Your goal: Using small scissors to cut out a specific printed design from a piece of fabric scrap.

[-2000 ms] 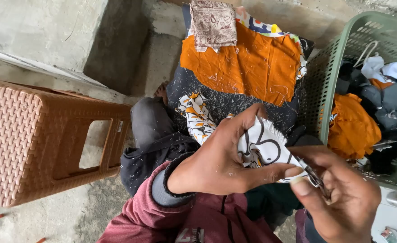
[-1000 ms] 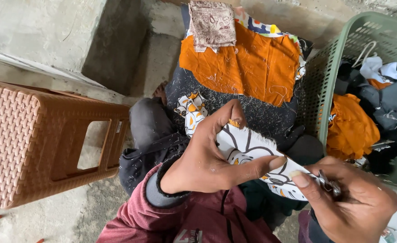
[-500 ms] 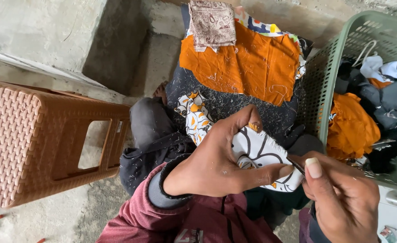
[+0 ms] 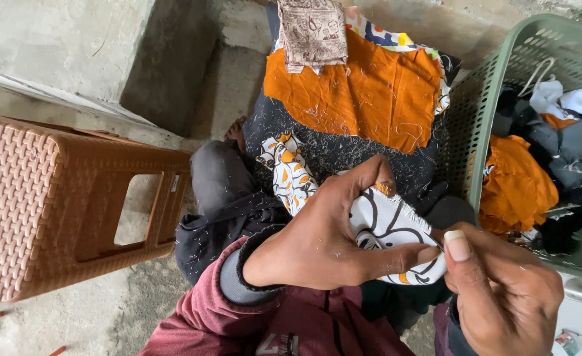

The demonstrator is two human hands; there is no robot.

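Observation:
My left hand (image 4: pixel 334 244) grips a white cloth piece (image 4: pixel 396 227) printed with black lines and orange spots, thumb on top and forefinger stretched under its lower edge. My right hand (image 4: pixel 502 296) is pinched shut at the cloth's right edge, thumb tip against my left forefinger. It seems to hold a thin needle, which hardly shows. The cloth trails up and left over my lap (image 4: pixel 231 198). Beyond it lies a black speckled fabric (image 4: pixel 343 155) with an orange fabric (image 4: pixel 363 92) and a small beige printed patch (image 4: pixel 312 29) on top.
A brown woven-look plastic stool (image 4: pixel 53 204) stands at the left on the concrete floor (image 4: pixel 66 46). A green plastic basket (image 4: pixel 495 99) at the right holds orange, grey, white and dark clothes. A small silver thing lies on a white surface at the lower right.
My right hand drew away to the lower right a second ago, then came back up to the cloth's edge. My left hand kept hold of the cloth and shifted it slightly.

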